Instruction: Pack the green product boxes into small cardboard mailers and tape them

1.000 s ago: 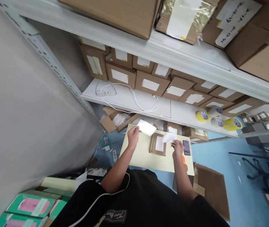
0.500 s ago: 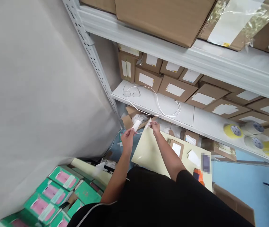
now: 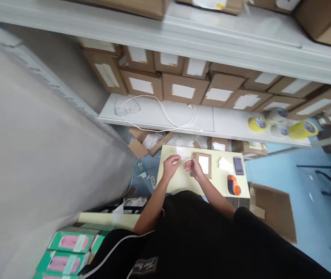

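Note:
A white paper slip (image 3: 182,151) is at the far edge of the pale yellow table (image 3: 165,176). My left hand (image 3: 171,166) hovers just short of its near edge, fingers loosely curved and thumb slightly apart, with nothing visible in them. To the right, my right hand (image 3: 193,168) has its fingers spread and palm turned inward, holding nothing that I can see. It partly covers the left side of a small cardboard box (image 3: 207,170) with a white label. A thin, faint strip seems to lie between the hands; I cannot make out what it is.
White papers (image 3: 225,165), a blurred dark item (image 3: 238,166) and an orange tape dispenser (image 3: 233,185) occupy the table's right side. Beyond stands a shelf (image 3: 203,117) with boxes, a white cable (image 3: 165,112), glasses (image 3: 127,110) and tape rolls (image 3: 257,124). Green boxes (image 3: 69,242) are stacked at lower left.
The white slips were held up in both hands; now one white slip is at the table's far edge and the hands have come lower and closer together. My view has shifted right.

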